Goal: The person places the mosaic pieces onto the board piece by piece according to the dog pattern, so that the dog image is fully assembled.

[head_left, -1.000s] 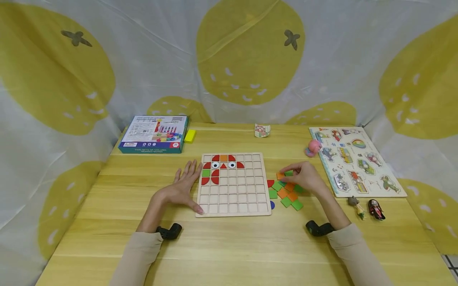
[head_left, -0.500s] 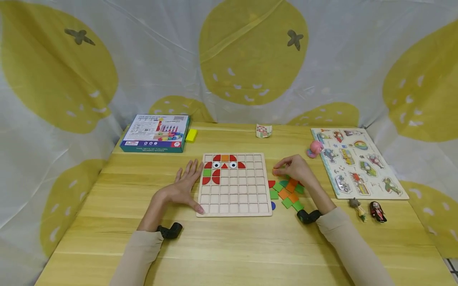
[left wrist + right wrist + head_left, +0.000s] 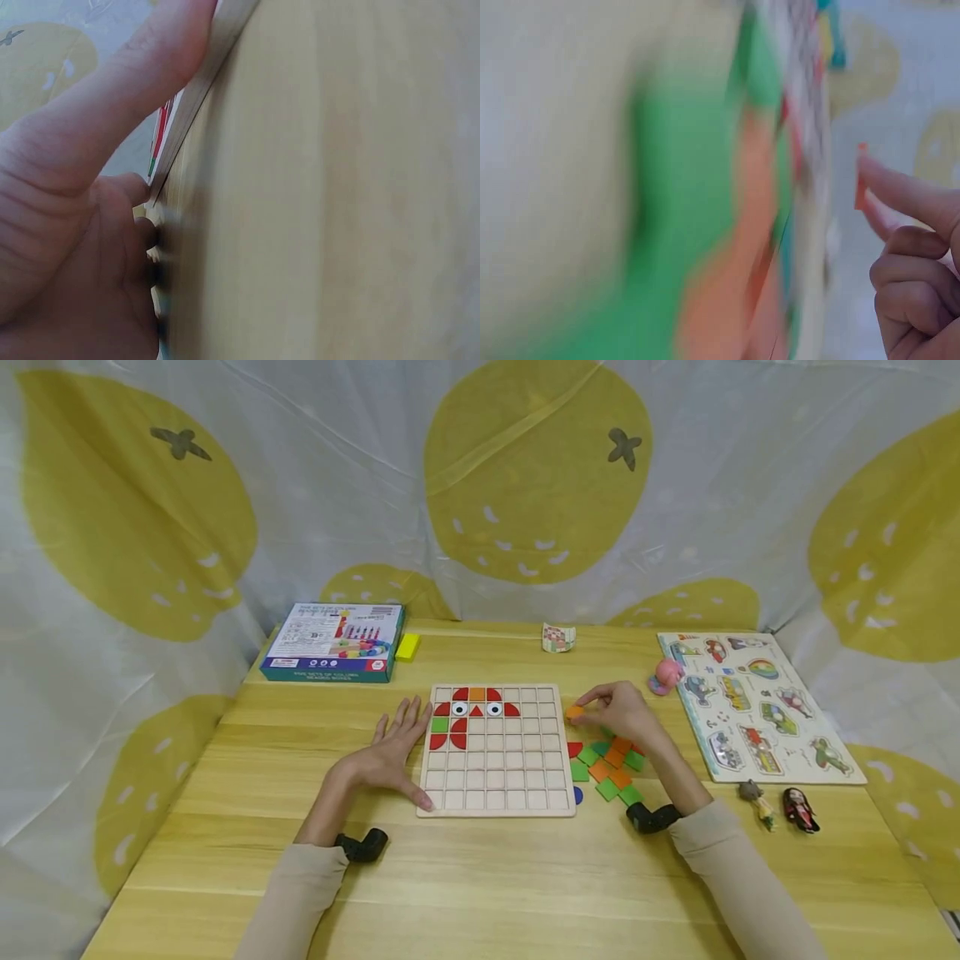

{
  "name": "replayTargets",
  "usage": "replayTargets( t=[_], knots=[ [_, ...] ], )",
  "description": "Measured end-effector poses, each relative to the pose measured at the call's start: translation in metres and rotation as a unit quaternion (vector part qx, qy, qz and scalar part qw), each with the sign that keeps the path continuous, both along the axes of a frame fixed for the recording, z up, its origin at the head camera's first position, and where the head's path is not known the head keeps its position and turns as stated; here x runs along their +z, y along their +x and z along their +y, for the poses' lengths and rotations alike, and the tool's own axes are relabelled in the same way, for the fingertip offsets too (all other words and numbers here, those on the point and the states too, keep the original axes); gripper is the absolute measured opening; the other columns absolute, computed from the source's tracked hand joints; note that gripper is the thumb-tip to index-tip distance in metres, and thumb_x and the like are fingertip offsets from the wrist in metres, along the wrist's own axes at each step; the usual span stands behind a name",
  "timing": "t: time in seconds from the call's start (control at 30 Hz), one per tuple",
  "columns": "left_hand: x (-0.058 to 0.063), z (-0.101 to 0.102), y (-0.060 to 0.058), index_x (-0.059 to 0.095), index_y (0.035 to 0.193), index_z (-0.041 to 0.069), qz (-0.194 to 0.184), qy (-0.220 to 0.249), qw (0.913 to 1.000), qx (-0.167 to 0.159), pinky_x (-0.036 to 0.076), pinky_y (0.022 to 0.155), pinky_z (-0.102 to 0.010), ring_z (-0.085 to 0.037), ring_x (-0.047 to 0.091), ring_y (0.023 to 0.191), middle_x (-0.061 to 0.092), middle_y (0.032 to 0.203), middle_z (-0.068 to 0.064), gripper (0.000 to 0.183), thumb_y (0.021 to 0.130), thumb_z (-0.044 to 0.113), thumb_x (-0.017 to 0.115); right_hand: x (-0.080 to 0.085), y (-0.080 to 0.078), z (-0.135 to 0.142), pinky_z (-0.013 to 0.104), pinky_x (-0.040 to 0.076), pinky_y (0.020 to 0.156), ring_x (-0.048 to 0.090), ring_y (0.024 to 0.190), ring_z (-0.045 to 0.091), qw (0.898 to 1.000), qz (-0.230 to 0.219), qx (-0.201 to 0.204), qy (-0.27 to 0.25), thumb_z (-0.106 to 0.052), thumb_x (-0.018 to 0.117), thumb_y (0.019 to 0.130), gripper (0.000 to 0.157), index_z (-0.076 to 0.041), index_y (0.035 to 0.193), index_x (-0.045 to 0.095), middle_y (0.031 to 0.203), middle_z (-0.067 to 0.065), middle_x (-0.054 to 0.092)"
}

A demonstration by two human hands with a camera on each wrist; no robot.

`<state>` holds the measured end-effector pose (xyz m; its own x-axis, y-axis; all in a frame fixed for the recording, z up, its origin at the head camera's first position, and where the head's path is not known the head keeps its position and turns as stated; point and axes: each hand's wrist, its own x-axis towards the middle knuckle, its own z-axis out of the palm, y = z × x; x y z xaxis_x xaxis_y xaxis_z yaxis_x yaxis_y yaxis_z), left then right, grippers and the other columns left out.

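Note:
My right hand point(image 3: 628, 712) pinches an orange square tile point(image 3: 574, 712) between thumb and fingertips, just off the right edge of the wooden grid board point(image 3: 517, 762). The right wrist view shows the orange tile point(image 3: 861, 176) edge-on, raised above the loose pieces. My left hand point(image 3: 384, 763) spreads its straight fingers along the board's left side, with the thumb on the near left corner. On the board, red quarter-circle pieces point(image 3: 438, 742), a green tile point(image 3: 440, 725), an orange tile point(image 3: 477, 694) and two eye pieces point(image 3: 494, 709) fill some upper left cells.
Loose green tiles point(image 3: 607, 789), orange tiles and a blue round piece point(image 3: 578, 795) lie right of the board. Further right are a picture puzzle board point(image 3: 772, 710), a pink toy point(image 3: 666, 677) and two small dolls point(image 3: 801, 810). A box point(image 3: 330, 643) and yellow block point(image 3: 407, 647) stand back left.
My right hand has picked the orange tile out of the loose pile and carried it left and away, toward the board's right edge. The left hand stays in place.

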<state>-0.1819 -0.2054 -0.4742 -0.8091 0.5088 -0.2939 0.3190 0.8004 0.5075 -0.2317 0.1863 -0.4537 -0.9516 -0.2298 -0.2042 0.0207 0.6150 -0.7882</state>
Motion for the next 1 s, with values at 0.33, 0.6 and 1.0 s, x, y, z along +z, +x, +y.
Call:
replayTargets(
  t=[0.33,0.6,1.0],
  knots=[
    [0.0,0.004,0.001,-0.009,0.155,0.012,-0.005,-0.002,1.0,0.003,-0.011,0.117,-0.062,-0.037,-0.021,0.148,-0.02,0.161,-0.017,0.147,0.054,0.062,0.086,0.007,0.02,-0.115,0.024,0.028,0.049,0.034,0.05,0.012,0.998,-0.028,0.045,-0.015,-0.02,0.088,0.068,0.021,-0.012,0.084,0.077,0.057,-0.004,0.044],
    [-0.001,0.002,0.002,-0.01,0.155,0.014,-0.011,-0.012,0.9998,0.013,-0.011,0.118,-0.061,-0.035,-0.022,0.148,-0.02,0.161,-0.016,0.148,0.053,0.063,0.085,-0.004,0.023,-0.134,0.024,0.03,0.049,0.042,0.054,0.013,0.999,-0.016,0.025,0.013,-0.018,0.091,0.063,0.023,-0.015,0.082,0.077,0.055,-0.001,0.051],
    [0.0,0.003,0.002,-0.009,0.155,0.013,-0.007,-0.005,0.9999,0.01,-0.011,0.117,-0.062,-0.036,-0.022,0.148,-0.02,0.161,-0.017,0.147,0.054,0.062,0.085,-0.001,0.023,-0.127,0.021,0.026,0.047,0.038,0.055,0.01,0.996,0.004,0.083,0.035,-0.02,0.085,0.072,0.027,-0.018,0.098,0.079,0.068,-0.002,0.061]
  ],
)
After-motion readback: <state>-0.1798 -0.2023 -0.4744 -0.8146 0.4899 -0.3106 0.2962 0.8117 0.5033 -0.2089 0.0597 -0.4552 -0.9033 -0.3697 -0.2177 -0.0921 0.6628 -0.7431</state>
